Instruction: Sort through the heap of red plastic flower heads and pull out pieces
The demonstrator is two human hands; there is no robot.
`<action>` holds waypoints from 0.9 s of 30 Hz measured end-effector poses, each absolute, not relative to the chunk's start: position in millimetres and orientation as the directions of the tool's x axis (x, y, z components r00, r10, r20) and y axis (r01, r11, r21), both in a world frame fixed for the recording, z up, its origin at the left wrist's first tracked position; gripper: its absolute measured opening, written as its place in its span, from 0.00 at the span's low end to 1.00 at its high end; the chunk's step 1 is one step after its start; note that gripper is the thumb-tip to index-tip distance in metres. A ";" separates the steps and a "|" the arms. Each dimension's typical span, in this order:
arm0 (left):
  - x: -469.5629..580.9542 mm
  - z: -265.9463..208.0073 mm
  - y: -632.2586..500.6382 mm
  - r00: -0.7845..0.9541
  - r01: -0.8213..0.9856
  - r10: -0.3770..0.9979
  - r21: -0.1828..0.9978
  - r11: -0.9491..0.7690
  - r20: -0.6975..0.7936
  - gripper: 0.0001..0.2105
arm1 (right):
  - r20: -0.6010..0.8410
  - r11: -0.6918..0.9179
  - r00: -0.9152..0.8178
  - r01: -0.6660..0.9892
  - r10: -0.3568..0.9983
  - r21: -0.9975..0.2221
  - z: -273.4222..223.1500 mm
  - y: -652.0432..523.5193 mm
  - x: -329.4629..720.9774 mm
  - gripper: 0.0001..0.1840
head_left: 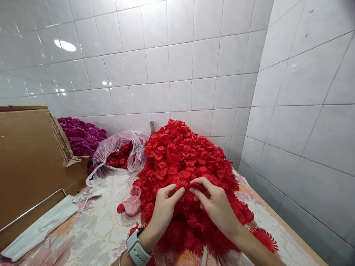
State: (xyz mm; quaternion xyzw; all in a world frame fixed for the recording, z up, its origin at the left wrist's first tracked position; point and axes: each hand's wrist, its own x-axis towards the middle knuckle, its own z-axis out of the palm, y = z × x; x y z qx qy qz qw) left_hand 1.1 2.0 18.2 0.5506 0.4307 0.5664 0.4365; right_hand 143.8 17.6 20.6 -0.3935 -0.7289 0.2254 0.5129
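A big heap of red artificial flower heads (180, 155) rises from the table in front of me. Over its near side, my left hand (166, 205) pinches a red flower head (181, 184) between thumb and fingers. Close by on the right, my right hand (212, 197) grips a second, darker red flower piece (198, 186), seen nearly edge-on. The two pieces are side by side; whether they touch I cannot tell. A clear plastic cup (131, 201) with pinkish contents stands left of the heap. On my left wrist is a pale smartwatch (135, 245).
A clear plastic bag (97, 162) of red pieces lies behind the cup. Purple flower heads (83, 136) are piled behind a cardboard box (30, 159). A white folded strip (41, 225) lies at left on the floral tablecloth (94, 221). Tiled walls (180, 62) close off the back and right.
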 end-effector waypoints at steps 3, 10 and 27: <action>1.6 15.8 2.6 -0.038 -0.049 0.978 0.977 -0.208 0.206 0.15 | 0.521 0.495 0.037 0.261 0.853 -0.829 33.9 30.4 165.2 0.08; -0.7 14.5 8.5 -0.088 -0.054 0.981 0.983 -0.177 0.172 0.17 | 0.522 0.499 0.207 0.153 0.828 -0.853 40.3 44.5 186.0 0.12; -1.0 19.8 3.0 0.013 0.123 0.968 0.960 -0.251 0.251 0.20 | 0.508 0.671 -0.471 0.290 0.721 -0.683 27.5 21.3 153.6 0.08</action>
